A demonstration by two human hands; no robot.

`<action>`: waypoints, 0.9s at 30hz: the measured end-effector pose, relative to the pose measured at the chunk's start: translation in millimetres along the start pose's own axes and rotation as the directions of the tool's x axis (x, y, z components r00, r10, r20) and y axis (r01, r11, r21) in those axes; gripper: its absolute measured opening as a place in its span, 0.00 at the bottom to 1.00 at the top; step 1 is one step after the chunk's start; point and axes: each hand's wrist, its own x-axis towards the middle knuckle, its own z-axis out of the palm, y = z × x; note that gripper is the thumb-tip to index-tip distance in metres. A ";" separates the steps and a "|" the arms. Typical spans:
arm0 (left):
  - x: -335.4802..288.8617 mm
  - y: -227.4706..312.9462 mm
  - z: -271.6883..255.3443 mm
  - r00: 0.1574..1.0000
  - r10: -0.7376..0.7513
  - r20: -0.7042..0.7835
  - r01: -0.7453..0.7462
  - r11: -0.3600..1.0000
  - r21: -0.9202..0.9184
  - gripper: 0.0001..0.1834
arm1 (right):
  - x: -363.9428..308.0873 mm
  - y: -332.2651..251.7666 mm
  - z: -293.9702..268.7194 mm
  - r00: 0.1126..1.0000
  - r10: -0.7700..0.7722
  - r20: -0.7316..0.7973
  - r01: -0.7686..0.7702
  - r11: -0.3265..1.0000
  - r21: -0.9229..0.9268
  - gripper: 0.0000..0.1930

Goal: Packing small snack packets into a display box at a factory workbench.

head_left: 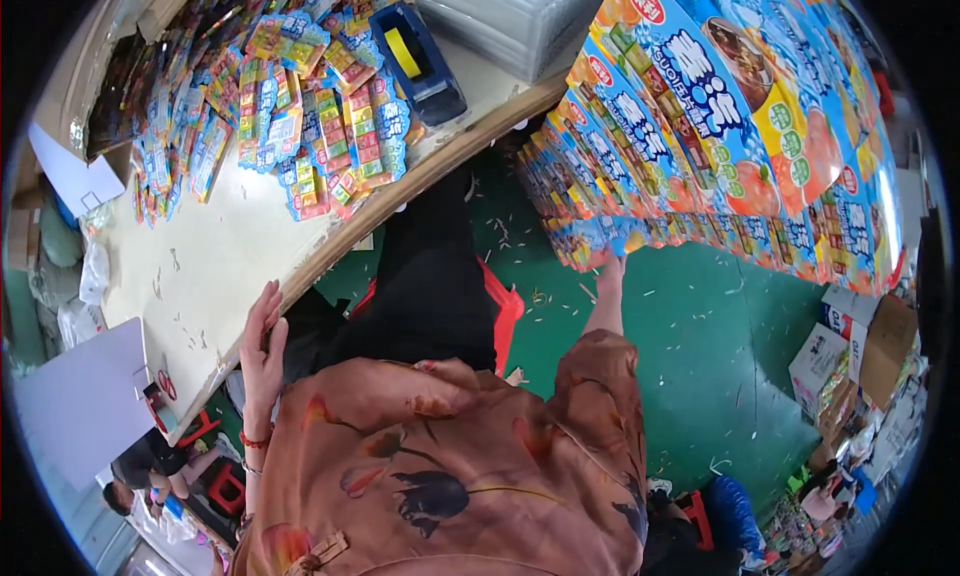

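My left hand [263, 346] is at the near edge of the worktable [165, 306], fingers stretched out, nothing in it. Beyond it lies a loose pile of colourful candy packets [330, 126] with blue scalloped edges. To the right, a tall bank of blue printed candy display boxes [690, 106] rises close to the camera. My right hand [610, 268] reaches up to the lower edge of this bank, beside the bottom row. The packaging covers its fingertips, so whether it grips a box does not show.
A blue tape dispenser [420, 66] with yellow tape and a stack of clear plastic trays [510, 16] stand on the table. Red-handled scissors [166, 384] lie at the table's left end. Cardboard boxes [850, 351] sit at right on the green floor [690, 366]. Another person [150, 476] sits at lower left.
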 end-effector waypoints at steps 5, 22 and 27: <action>-1.4 -3.6 4.6 1.000 -0.003 0.015 0.001 0.991 0.130 0.28 | 43.7 37.2 9.4 0.994 -0.013 -0.111 0.014 1.000 0.008 0.19; 19.9 -50.6 -27.1 0.971 0.237 -0.028 -0.183 0.815 0.550 0.31 | -305.8 -42.5 201.4 0.579 -0.461 0.673 0.812 0.249 -0.528 0.10; 34.5 -92.4 -31.0 0.985 0.094 -0.143 0.000 0.836 0.549 0.33 | -349.1 -147.1 367.9 0.143 -0.730 0.668 0.989 0.132 -0.068 0.06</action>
